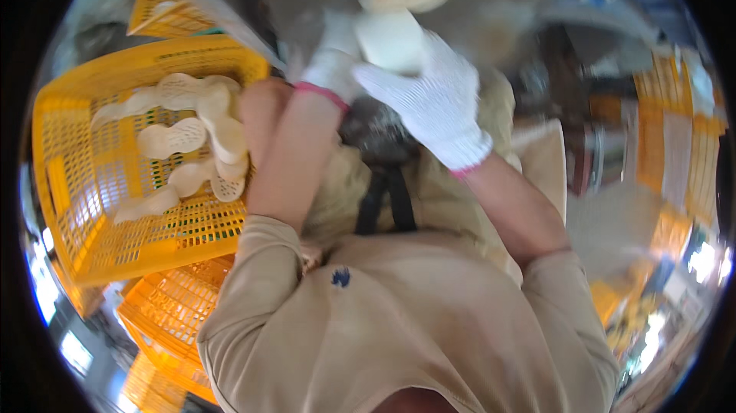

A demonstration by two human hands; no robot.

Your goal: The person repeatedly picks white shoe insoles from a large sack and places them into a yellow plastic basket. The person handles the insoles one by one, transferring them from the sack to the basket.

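Right hand (pixel 445 98), knit-gloved, is grasping a blurred white piece (pixel 389 41); left hand (pixel 335 52) is blurring, grip impossible to tell.

Sole-shaped pieces (pixel 180 137) lie inside a basket (pixel 165 258), with a far crate (pixel 172 19) just beyond it and a near crate (pixel 165 309) on its close side. Right of the basket, a handheld piece (pixel 389 39) sits between the person's left hand (pixel 334 49) and right hand (pixel 441 98).
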